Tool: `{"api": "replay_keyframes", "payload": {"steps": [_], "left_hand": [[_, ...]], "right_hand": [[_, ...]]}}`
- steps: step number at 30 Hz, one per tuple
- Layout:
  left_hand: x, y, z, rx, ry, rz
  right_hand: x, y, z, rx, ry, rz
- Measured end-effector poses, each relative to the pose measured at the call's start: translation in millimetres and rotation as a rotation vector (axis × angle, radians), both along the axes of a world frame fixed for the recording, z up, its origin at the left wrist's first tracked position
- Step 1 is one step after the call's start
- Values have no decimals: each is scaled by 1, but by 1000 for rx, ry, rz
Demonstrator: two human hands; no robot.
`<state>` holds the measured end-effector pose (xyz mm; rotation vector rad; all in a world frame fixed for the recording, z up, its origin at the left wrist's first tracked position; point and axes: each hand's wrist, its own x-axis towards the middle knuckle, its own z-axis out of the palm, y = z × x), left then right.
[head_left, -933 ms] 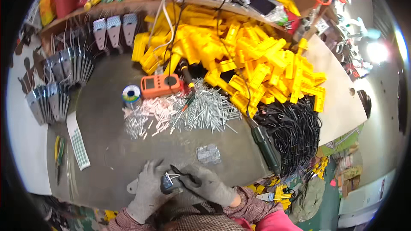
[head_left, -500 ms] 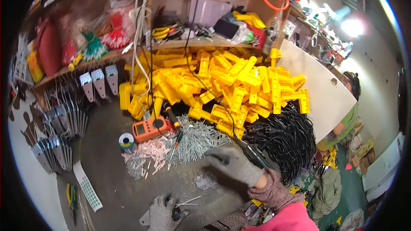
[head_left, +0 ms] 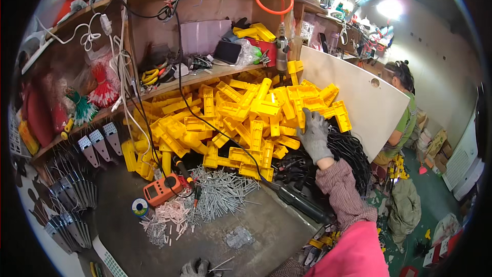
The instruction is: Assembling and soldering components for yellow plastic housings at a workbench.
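Pieces of yellow plastic (head_left: 257,134) beside right hand (head_left: 315,139)

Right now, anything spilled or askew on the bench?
No obvious damage. Silver metal rods lie loose on the bench, pink pieces at their left edge, no tray visible: looks spilled. Yellow plastic housings near the right hand are heaped at odd angles.

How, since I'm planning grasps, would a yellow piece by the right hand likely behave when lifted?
The yellow pieces look like thin-walled plastic channels, so each is probably light. Their straight edges suggest stiffness. They overlap in a heap near the right hand, so lifting one might make neighbours slide.
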<state>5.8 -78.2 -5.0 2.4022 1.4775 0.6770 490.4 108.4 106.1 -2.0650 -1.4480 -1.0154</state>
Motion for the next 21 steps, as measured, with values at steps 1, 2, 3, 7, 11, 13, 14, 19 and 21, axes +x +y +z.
{"api": "replay_keyframes", "payload": {"steps": [1, 2, 3, 7, 11, 13, 14, 19, 21], "left_hand": [[-1, 0, 0, 8, 5, 8], [0, -1, 0, 6, 10, 2], [1, 0, -2, 4, 15, 1], [-1, -3, -7, 23, 8, 20], [3, -7, 1, -4, 23, 58], [7, -2, 5, -7, 13, 19], [9, 1, 4, -19, 11, 0], [6, 1, -8, -22, 8, -1], [8, -3, -9, -19, 33, 10]], "right_hand": [[4, 8, 7, 8, 5, 8], [10, 13, 15, -5, 43, -18], [18, 20, 21, -18, 80, -39], [27, 25, 80, 64, 163, 416], [4, 67, 106, 44, 207, 629], [1, 109, 100, -26, 98, 537], [-3, 135, 94, -77, 8, 377], [-14, 183, 85, 64, 229, 358], [14, 183, 95, 376, 141, 126]]}}
